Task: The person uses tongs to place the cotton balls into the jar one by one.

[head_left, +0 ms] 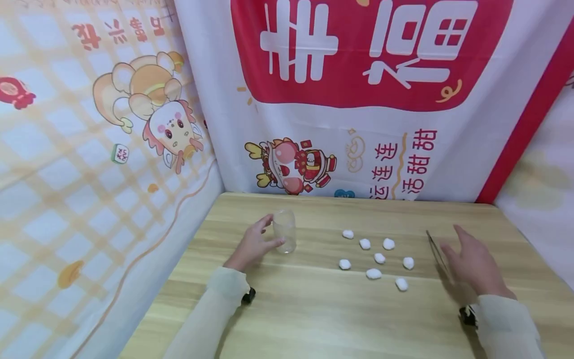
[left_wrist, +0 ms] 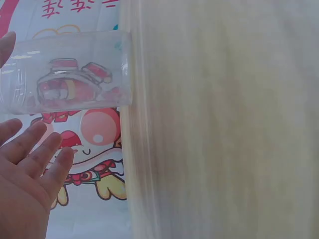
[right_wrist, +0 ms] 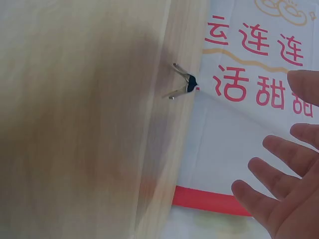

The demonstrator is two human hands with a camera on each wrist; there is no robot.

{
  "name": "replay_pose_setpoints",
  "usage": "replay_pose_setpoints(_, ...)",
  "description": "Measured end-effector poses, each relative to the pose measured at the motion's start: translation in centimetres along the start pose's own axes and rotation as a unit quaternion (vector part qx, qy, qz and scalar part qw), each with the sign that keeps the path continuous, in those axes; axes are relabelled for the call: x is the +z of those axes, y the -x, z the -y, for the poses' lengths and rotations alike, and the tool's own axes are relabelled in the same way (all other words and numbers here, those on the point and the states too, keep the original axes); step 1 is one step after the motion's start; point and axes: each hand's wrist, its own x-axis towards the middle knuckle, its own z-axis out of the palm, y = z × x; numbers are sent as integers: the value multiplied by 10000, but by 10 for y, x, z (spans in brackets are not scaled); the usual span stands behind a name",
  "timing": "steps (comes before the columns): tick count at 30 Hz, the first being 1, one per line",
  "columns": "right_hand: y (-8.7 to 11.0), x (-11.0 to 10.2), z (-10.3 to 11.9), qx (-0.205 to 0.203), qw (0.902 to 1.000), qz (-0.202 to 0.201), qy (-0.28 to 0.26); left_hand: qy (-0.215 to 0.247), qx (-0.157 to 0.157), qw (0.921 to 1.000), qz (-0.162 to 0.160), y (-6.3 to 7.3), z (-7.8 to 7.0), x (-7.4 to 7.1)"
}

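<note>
1. here's the table [head_left: 314, 319]: pale wood, grain running side to side, its far edge close against a hanging cloth [head_left: 215, 99].
2. and what a cloth! white, with a big red panel [head_left: 350, 92] of white characters, a cartoon dragon [head_left: 291, 167] lying sideways lower down, and a red stripe [head_left: 522, 119] slanting along the right.
3. over on the left, a second cloth [head_left: 54, 209], orange-checked, carries an upside-down cartoon animal [head_left: 157, 109]; paler fabric [head_left: 538, 179] closes the right side.
4. down to the tabletop: the clear cup [head_left: 284, 232] stands upright, left of centre, towards the back.
5. the left hand [head_left: 255, 244] is right there, fingers apart and thumb on the other side; contact, i can't tell.
6. eight white lumps [head_left: 379, 258] lie scattered mid-table, between cup and tweezers.
7. the tweezers [head_left: 437, 252] are at the right, their arms apart, just beside the right hand [head_left: 477, 262], whose fingers are spread.
</note>
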Motion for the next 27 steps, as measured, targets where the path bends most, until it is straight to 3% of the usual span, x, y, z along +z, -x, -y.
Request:
replay_pose_setpoints(8, -11, 6, -9, 165, 9993, 310, 134, 1014, -317, 9941, 231, -11, 13, 20)
replay_pose_setpoints(12, -20, 10, -10, 298, 9978, 586, 88, 1734, -335, 9837, 344, -11, 21, 23)
replay_pose_setpoints(19, -37, 13, -11, 260, 9971, 645, 307, 2808, -354, 9554, 841, -7, 42, 23)
replay_pose_setpoints(23, -47, 12, -13, 431, 9932, 987, 438, 3020, -265, 9485, 918, -7, 47, 21)
replay_pose_setpoints(27, -55, 17, -15, 478, 9899, 1288, 343, 3000, -223, 9497, 864, -8, 49, 20)
